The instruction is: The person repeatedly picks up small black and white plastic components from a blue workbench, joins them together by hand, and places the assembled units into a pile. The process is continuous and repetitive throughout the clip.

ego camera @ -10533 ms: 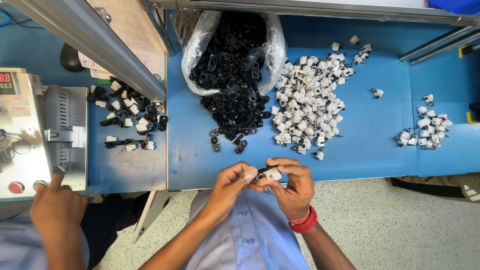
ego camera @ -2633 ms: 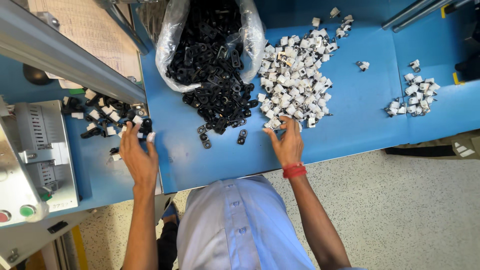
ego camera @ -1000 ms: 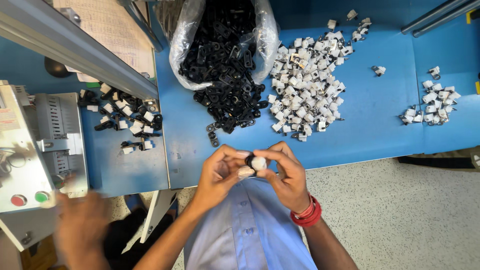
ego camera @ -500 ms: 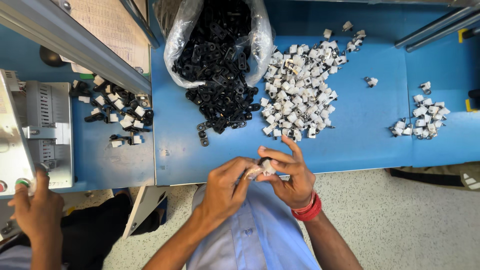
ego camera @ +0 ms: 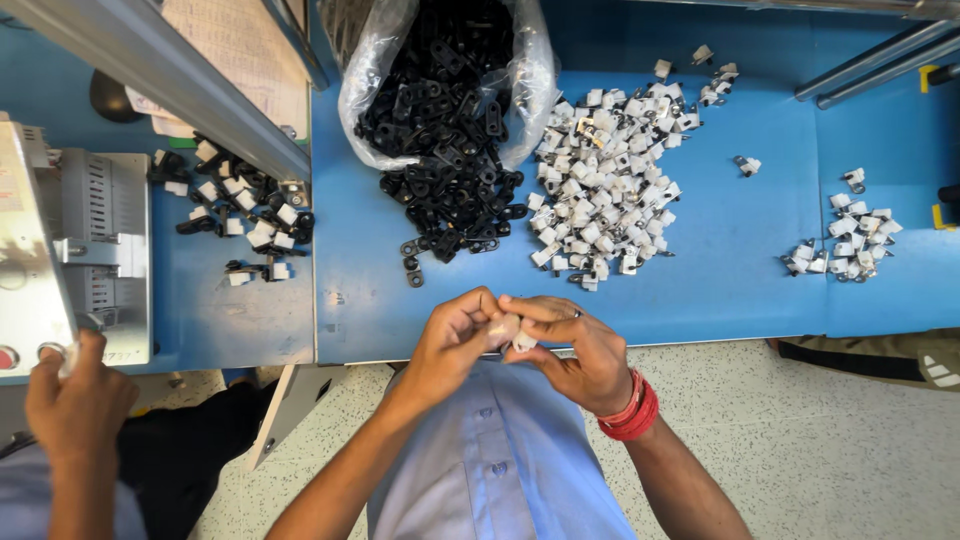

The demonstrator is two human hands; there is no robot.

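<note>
My left hand (ego camera: 452,340) and my right hand (ego camera: 575,350) meet just below the near edge of the blue table (ego camera: 700,290). Together they pinch a small white plastic clip (ego camera: 517,335) between the fingertips; any black part with it is hidden. A red bangle (ego camera: 632,410) circles my right wrist. Straight ahead, black plastic pieces (ego camera: 450,200) spill out of a clear bag (ego camera: 530,90). Right of them lies a large pile of white clips (ego camera: 605,170).
A smaller heap of white clips (ego camera: 845,240) lies at the far right. Joined black-and-white pieces (ego camera: 240,210) sit on the left table. Another person's hand (ego camera: 75,395) rests at a grey machine (ego camera: 75,250). A metal rail (ego camera: 160,80) crosses overhead.
Both hands stay together at the table edge, now closed more tightly over the small white clip. The other person's hand remains at the grey machine.
</note>
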